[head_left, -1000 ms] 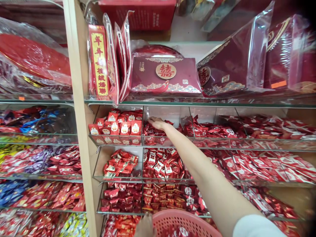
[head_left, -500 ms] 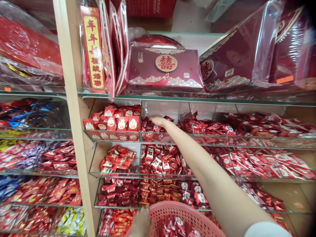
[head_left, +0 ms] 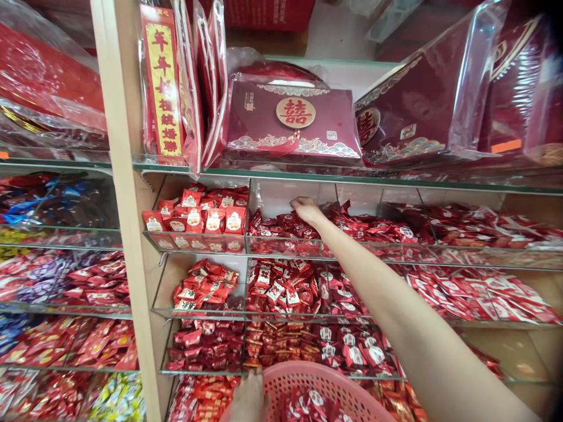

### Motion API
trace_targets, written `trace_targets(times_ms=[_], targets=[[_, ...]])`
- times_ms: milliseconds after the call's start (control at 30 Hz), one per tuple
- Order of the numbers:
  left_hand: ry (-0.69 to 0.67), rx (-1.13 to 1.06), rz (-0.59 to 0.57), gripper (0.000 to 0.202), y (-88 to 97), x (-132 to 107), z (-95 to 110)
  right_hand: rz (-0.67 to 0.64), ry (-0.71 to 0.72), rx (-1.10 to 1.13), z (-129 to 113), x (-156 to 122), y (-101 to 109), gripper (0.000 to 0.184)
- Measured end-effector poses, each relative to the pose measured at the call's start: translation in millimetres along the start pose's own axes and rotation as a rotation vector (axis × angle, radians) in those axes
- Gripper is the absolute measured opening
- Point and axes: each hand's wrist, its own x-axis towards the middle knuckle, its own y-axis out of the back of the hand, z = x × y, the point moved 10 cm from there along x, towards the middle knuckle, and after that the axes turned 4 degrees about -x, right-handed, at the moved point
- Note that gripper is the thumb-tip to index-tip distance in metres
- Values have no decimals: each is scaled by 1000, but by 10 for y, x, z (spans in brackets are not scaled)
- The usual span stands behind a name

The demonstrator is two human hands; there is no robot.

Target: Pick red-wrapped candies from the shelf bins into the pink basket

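My right hand (head_left: 307, 210) reaches deep into the upper glass compartment and rests palm down on a pile of dark red wrapped candies (head_left: 275, 225). Its fingers curl into the pile, and what they hold, if anything, is hidden. My left hand (head_left: 247, 400) grips the left rim of a pink plastic basket (head_left: 334, 387) at the bottom edge of the view. Several red wrapped candies (head_left: 308, 405) lie in the basket.
Glass shelves (head_left: 308, 252) split into compartments hold red candies in several rows. Small red boxes (head_left: 197, 218) fill the compartment to the left. Maroon gift boxes (head_left: 292, 124) in plastic sit on the shelf above. A wooden upright (head_left: 121, 193) divides off more candy shelves at left.
My right hand has slid to the right across the candy pile, toward the back of the compartment. The basket and my left hand have risen a little further into view.
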Motion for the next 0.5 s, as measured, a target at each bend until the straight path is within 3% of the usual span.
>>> trace_targets(times_ms=[100,333,500], targets=[[9,6,-6,58,-6,-9,-6,-49,-34,-93,109,37,-99,39],[18,21,-12,57,-14,-38,-18,-236,-54,-204,85,-61,-338,48],[17,51,6,57,-91,23,-35,-236,17,-180,8,-155,-325,30]])
